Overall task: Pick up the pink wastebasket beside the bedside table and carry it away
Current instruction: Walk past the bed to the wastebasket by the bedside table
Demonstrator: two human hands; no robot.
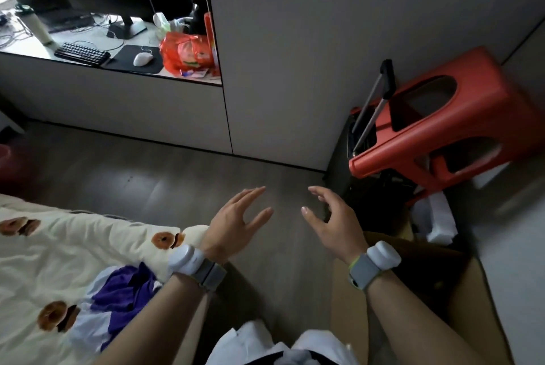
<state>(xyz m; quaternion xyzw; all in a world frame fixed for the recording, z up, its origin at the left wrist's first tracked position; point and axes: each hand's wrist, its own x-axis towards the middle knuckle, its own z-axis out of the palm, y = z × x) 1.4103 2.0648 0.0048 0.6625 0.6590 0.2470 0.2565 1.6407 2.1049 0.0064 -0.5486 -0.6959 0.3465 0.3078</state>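
My left hand (236, 223) and my right hand (330, 220) are both held out in front of me over the wooden floor, palms turned toward each other with fingers spread, and neither holds anything. Each wrist carries a white sensor on a grey strap. No clear pink wastebasket or bedside table shows in this view. A dim reddish rounded shape (7, 164) sits at the far left edge on the floor; I cannot tell what it is.
A bed with a cream quilt (59, 246) and purple clothing (124, 297) lies at lower left. A tipped red plastic stool (442, 123) rests on a black suitcase at right. An open cardboard box (427, 291) stands at lower right. A desk with keyboard (81, 53) and monitor is behind.
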